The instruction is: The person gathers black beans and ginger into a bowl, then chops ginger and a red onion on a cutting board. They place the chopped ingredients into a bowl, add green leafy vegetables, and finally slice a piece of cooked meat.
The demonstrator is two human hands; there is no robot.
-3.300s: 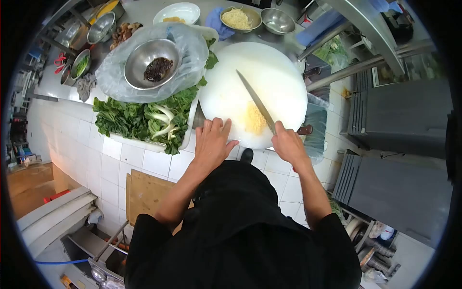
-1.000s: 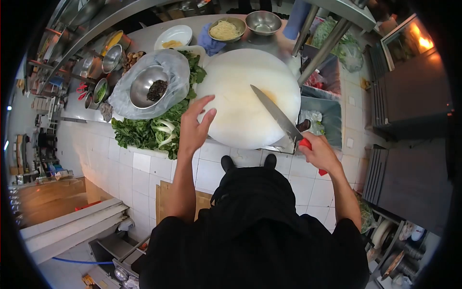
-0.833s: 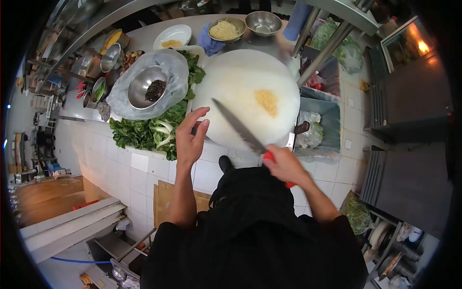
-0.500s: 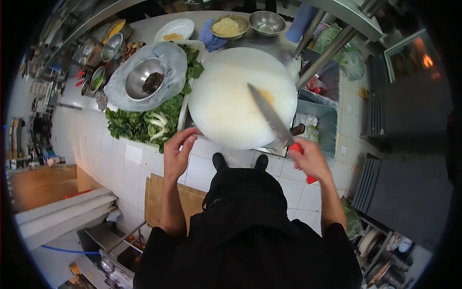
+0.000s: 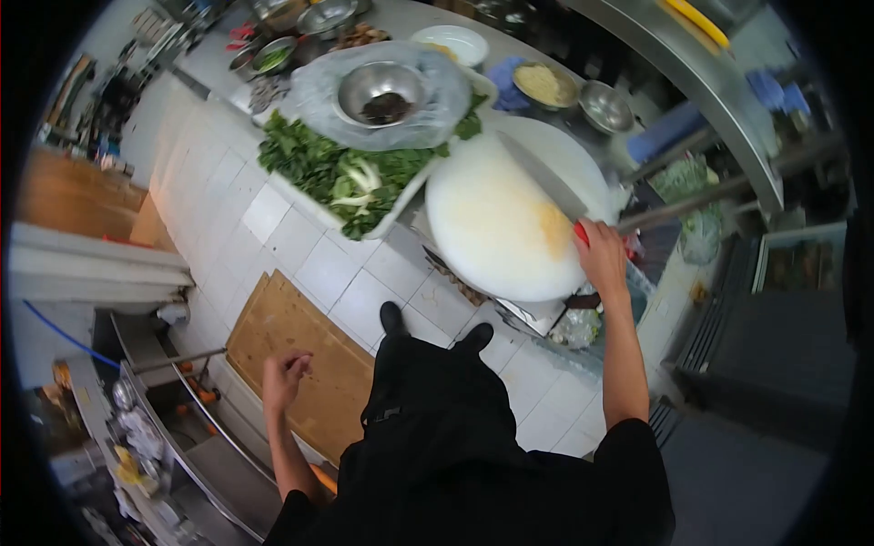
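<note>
My right hand (image 5: 603, 257) is closed around the red handle of a large kitchen knife (image 5: 544, 176). The blade lies over the far part of a thick round white chopping board (image 5: 482, 214), its tip toward the back left. A yellowish stain marks the board's surface near the blade. My left hand (image 5: 284, 378) hangs low on the left, away from the counter, its fingers loosely bent with nothing visible in them. Below it a brown board or cardboard sheet (image 5: 305, 350) lies at floor level.
Left of the chopping board, leafy greens (image 5: 355, 187) fill a white tray, with a steel bowl (image 5: 378, 86) of dark food on plastic above. Behind stand a bowl of noodles (image 5: 544, 84), an empty steel bowl (image 5: 605, 105) and a white plate (image 5: 466, 41). A metal shelf (image 5: 719, 91) overhangs at right.
My view has turned. The knife has shifted to the board's far side, its blade now over the surface there. My left hand has dropped away from the board's near edge, down and left.
</note>
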